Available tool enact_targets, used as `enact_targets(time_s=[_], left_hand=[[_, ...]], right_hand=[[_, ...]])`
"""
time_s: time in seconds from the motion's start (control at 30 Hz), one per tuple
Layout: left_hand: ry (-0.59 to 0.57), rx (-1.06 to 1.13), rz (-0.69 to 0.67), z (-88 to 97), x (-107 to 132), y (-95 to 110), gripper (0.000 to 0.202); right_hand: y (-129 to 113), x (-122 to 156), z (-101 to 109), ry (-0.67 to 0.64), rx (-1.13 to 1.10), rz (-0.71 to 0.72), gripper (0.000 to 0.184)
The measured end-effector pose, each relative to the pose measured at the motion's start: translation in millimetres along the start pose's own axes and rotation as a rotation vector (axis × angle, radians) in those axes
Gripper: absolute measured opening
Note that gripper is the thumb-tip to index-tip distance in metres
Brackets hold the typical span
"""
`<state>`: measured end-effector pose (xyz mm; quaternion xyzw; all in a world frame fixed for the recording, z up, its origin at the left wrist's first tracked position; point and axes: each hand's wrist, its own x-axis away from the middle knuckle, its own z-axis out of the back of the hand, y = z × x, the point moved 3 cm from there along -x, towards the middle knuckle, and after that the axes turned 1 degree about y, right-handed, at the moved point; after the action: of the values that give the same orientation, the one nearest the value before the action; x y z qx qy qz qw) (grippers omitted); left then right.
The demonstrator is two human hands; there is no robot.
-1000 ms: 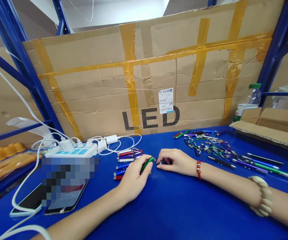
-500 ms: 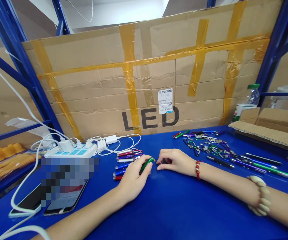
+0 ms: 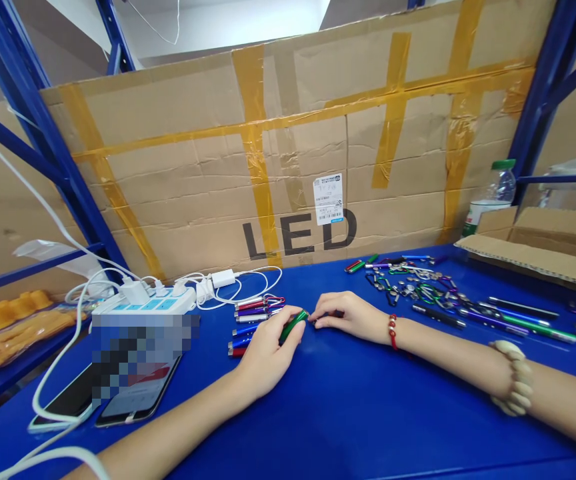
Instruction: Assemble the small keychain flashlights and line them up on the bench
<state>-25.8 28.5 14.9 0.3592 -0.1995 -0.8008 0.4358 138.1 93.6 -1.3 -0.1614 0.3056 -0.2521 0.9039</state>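
Observation:
My left hand (image 3: 269,350) rests on the blue table (image 3: 348,407) with its fingers wrapped round a green pen-shaped tube (image 3: 293,325). My right hand (image 3: 347,315) lies just to its right, fingers pinched together at the tube's tip on a small part I cannot make out. A row of red, blue and purple tubes (image 3: 249,323) lies beside my left hand. Further right lies a scatter of loose tubes and coloured carabiner clips (image 3: 421,288).
A white power strip (image 3: 144,303) with chargers and cables sits at the left, with two phones (image 3: 118,393) in front of it. A taped cardboard sheet marked LED (image 3: 298,160) stands behind. An open cardboard box (image 3: 543,243) and a bottle (image 3: 491,197) stand at the right.
My right hand has moved slightly left, its fingertips closer to the green tube's end. The view has shifted a little; the left hand keeps its grip.

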Motion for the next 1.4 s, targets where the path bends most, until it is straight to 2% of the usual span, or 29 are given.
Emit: enact_targets(time_s=[0.1,0.23,0.3,0.4,0.5,0.63,0.8,1.0,1.23,1.33,1.4], left_hand=[[0.012,-0.018,-0.003,0.5,-0.2,-0.1,0.02],[0.024,-0.045,0.009,0.4,-0.7,0.0,0.022],[0.018,-0.04,0.011,-0.2,-1.4,0.0,0.022],[0.018,-0.026,0.009,-1.1,-2.5,-0.3,0.021],[0.025,-0.031,-0.001,-1.7,-2.9,-1.0,0.022],[0.022,-0.04,-0.001,-2.2,-2.6,-3.8,0.024],[0.055,-0.055,0.004,-0.5,-2.0,-7.0,0.026],[0.026,-0.081,-0.076,-1.8,0.6,-3.0,0.024],[0.041,-0.096,0.045,-0.4,-0.8,-2.1,0.019],[0.067,-0.087,0.044,0.2,-0.5,-3.2,0.016],[0.076,-0.068,0.041,-0.2,-0.1,-4.6,0.014]], right_hand=[[-0.1,-0.8,0.7,0.053,-0.026,-0.026,0.038],[-5.6,-1.0,2.8,0.118,-0.038,-0.075,0.028],[-10.1,-1.0,5.3,0.196,-0.063,-0.124,0.027],[-17.8,-0.3,8.4,0.321,-0.209,-0.237,0.028],[-27.3,0.5,8.4,0.361,-0.363,-0.275,0.027],[-32.1,1.0,7.9,0.336,-0.402,-0.26,0.023],[-24.5,0.8,7.5,0.324,-0.472,-0.179,0.022],[-24.7,4.1,-5.6,0.117,-0.573,-0.215,0.024],[-20.5,4.3,-5.7,0.104,-0.356,-0.257,0.022],[-21.1,6.0,-4.9,0.086,-0.231,-0.185,0.028],[-25.2,8.0,-5.7,0.022,-0.099,-0.103,0.032]])
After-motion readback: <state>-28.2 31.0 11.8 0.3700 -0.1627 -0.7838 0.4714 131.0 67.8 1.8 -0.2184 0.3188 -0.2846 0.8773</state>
